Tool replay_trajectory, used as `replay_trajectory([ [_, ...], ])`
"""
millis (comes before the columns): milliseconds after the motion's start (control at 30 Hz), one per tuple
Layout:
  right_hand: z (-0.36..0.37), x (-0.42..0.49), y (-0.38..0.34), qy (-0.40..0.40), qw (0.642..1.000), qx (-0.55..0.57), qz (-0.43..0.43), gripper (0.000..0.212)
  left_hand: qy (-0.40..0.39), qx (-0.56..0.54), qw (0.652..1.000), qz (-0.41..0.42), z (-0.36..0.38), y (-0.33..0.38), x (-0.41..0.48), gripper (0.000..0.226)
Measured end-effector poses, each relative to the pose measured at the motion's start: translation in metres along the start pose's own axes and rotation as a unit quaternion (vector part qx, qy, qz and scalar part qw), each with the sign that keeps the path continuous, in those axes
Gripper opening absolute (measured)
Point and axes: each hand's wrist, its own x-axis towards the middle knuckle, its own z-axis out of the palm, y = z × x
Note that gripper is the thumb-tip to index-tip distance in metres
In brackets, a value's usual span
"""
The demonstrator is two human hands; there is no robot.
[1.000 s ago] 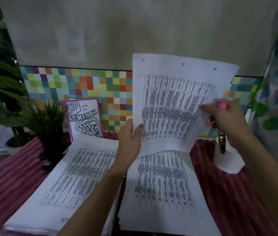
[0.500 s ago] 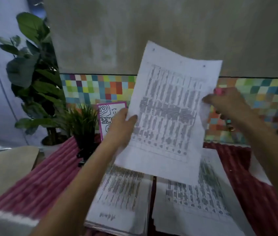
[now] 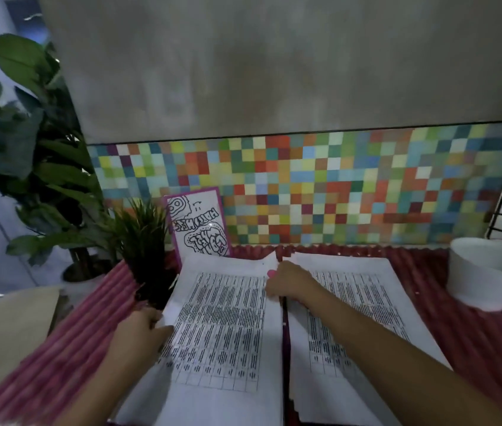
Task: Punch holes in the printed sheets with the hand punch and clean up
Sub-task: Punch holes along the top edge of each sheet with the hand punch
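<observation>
Plants stand on the left: a big plant (image 3: 28,142) by the wall and a small plant (image 3: 142,241) on the red cloth (image 3: 68,342). Just beside the small plant, a card (image 3: 200,226) with a black drawing leans on the tiles (image 3: 336,186). Two piles of printed paper lie flat on the cloth, side by side, with a thin gap between them. The left hand (image 3: 139,339) holds the left edge of the top sheet (image 3: 225,318) on the left pile (image 3: 148,392). The right hand (image 3: 289,284) sits at the gap near the far end of the piles, with its fingers curled round the punch (image 3: 272,273). Only a pink bit of the punch shows. The right pile (image 3: 357,318) lies under that arm. A white bowl (image 3: 483,281) stands on the cloth, well apart on the right.
</observation>
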Motion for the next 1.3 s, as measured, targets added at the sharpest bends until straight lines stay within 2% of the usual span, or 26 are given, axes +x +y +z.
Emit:
replay_trajectory([
  [33, 0.002, 0.002, 0.001, 0.012, 1.000, -0.005, 0.002, 0.015, 0.009, 0.008, 1.000, 0.004, 0.000, 0.002, -0.001, 0.007],
  [67, 0.004, 0.002, 0.002, 0.026, 1.000, -0.015, 0.006, 0.021, 0.019, 0.019, 1.000, 0.008, 0.000, 0.002, 0.000, 0.008],
  [133, 0.006, 0.001, 0.003, 0.068, 0.996, -0.059, 0.013, 0.038, 0.033, 0.056, 0.998, 0.014, 0.001, 0.003, 0.001, 0.023],
  [200, 0.007, -0.004, 0.004, 0.113, 0.988, -0.101, 0.015, 0.044, 0.046, 0.104, 0.993, 0.019, 0.005, 0.003, 0.002, 0.030],
  [367, 0.012, -0.008, 0.008, 0.116, 0.986, -0.121, -0.016, 0.039, 0.036, 0.120, 0.992, -0.004, 0.010, 0.009, 0.003, 0.020],
  [433, 0.001, -0.006, 0.012, 0.142, 0.984, -0.109, -0.024, 0.040, 0.084, 0.136, 0.986, 0.039, 0.008, 0.025, 0.006, 0.009],
  [467, -0.010, -0.003, 0.017, 0.163, 0.981, -0.102, -0.024, 0.039, 0.108, 0.123, 0.984, 0.067, 0.009, 0.038, 0.007, 0.005],
  [500, -0.021, 0.002, 0.024, 0.184, 0.978, -0.096, -0.020, 0.037, 0.126, 0.102, 0.983, 0.091, 0.012, 0.056, 0.008, 0.014],
  [567, -0.048, 0.009, 0.044, 0.210, 0.973, -0.100, -0.010, 0.030, 0.117, 0.018, 0.985, 0.127, 0.022, 0.102, 0.007, 0.025],
  [600, -0.062, 0.013, 0.054, 0.216, 0.970, -0.108, -0.006, 0.026, 0.089, -0.035, 0.988, 0.123, 0.030, 0.126, 0.007, 0.025],
  [667, -0.085, 0.021, 0.074, 0.200, 0.972, -0.123, -0.012, 0.019, 0.020, -0.088, 0.989, 0.116, 0.061, 0.167, 0.011, 0.020],
  [833, -0.093, 0.044, 0.102, 0.026, 0.993, -0.102, -0.050, 0.015, -0.061, -0.065, 0.994, 0.064, 0.132, 0.222, 0.027, 0.015],
  [900, -0.085, 0.054, 0.110, 0.026, 0.996, -0.065, -0.060, 0.012, -0.075, -0.060, 0.995, 0.035, 0.144, 0.230, 0.030, 0.011],
  [967, -0.079, 0.060, 0.115, 0.050, 0.996, -0.044, -0.062, 0.016, -0.062, -0.076, 0.995, 0.034, 0.159, 0.229, 0.037, 0.017],
  [1000, -0.078, 0.063, 0.117, 0.059, 0.996, -0.034, -0.063, 0.018, -0.050, -0.085, 0.995, 0.032, 0.163, 0.227, 0.038, 0.010],
  [1133, -0.078, 0.066, 0.122, 0.071, 0.996, 0.011, -0.059, 0.019, -0.002, -0.196, 0.981, 0.004, 0.177, 0.217, 0.040, 0.019],
  [1300, -0.077, 0.073, 0.123, 0.069, 0.994, 0.021, -0.077, 0.029, -0.011, -0.179, 0.982, 0.058, 0.177, 0.218, 0.041, 0.018],
])
